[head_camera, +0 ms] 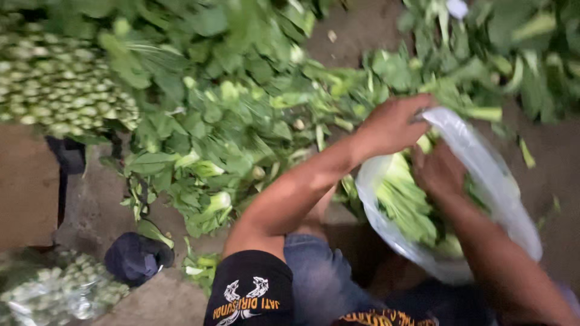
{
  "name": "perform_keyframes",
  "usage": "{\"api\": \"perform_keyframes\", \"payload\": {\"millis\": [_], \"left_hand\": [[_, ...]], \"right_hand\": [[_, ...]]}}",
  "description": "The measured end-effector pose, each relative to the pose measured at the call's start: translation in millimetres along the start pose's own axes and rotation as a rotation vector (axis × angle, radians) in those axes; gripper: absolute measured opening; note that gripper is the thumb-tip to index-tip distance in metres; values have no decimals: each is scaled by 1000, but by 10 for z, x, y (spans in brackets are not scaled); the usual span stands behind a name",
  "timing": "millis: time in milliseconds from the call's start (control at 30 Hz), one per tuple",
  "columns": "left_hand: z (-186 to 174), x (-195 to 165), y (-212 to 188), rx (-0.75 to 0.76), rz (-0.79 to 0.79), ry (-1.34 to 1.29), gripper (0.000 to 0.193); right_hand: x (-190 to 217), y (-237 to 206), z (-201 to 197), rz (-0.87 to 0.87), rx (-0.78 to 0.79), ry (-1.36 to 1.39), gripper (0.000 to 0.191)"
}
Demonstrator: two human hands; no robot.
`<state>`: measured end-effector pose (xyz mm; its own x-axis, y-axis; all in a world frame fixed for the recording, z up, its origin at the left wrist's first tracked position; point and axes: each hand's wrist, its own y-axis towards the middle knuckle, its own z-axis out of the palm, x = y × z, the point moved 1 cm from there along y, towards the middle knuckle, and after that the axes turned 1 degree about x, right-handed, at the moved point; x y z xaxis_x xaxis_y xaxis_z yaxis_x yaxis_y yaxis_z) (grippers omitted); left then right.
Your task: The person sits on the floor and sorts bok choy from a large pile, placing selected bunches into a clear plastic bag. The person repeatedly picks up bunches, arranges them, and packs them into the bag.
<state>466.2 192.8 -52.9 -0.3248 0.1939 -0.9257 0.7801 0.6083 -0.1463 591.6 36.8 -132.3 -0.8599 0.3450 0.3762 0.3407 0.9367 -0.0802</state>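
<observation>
A clear plastic bag (483, 175) lies open in front of me, partly filled with leafy green vegetables with pale stems (405, 205). My left hand (393, 124) reaches across and grips the bag's far rim. My right hand (438, 172) is in the bag's mouth, its fingers curled on the greens there. The picture is blurred, so the fingertips are hard to make out. My knee in blue jeans (314, 271) sits below the bag.
A big heap of loose leafy greens (223, 127) covers the ground ahead, with more at the upper right (519, 54). Stacked bundles with cut stem ends (54, 84) lie at left. A bagged bundle (60, 290) and a dark cloth (136, 256) sit at lower left.
</observation>
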Motion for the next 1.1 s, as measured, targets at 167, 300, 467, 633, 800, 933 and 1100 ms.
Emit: {"api": "perform_keyframes", "payload": {"millis": [167,300,467,633,800,933,1100], "left_hand": [[-1364,229,-228,-290,-84,189,67],[-2745,637,-257,-907,-184,752,48],[-4081,835,206,-1117,-83,984,63],[-4712,800,633,-1026,-237,966,116],[-4681,1154,382,-970,-275,698,108],[-4607,1301,292,-979,17,678,102],[-4849,1076,680,-1055,-261,818,97]], "right_hand": [[96,22,-42,176,74,61,79],[138,72,-16,45,-94,-68,82],[135,170,55,264,168,-168,69],[367,226,-352,40,61,-210,71],[834,111,-1247,278,305,357,54],[1455,452,-1715,-86,36,495,39],[2345,950,-1602,-257,55,611,35]]}}
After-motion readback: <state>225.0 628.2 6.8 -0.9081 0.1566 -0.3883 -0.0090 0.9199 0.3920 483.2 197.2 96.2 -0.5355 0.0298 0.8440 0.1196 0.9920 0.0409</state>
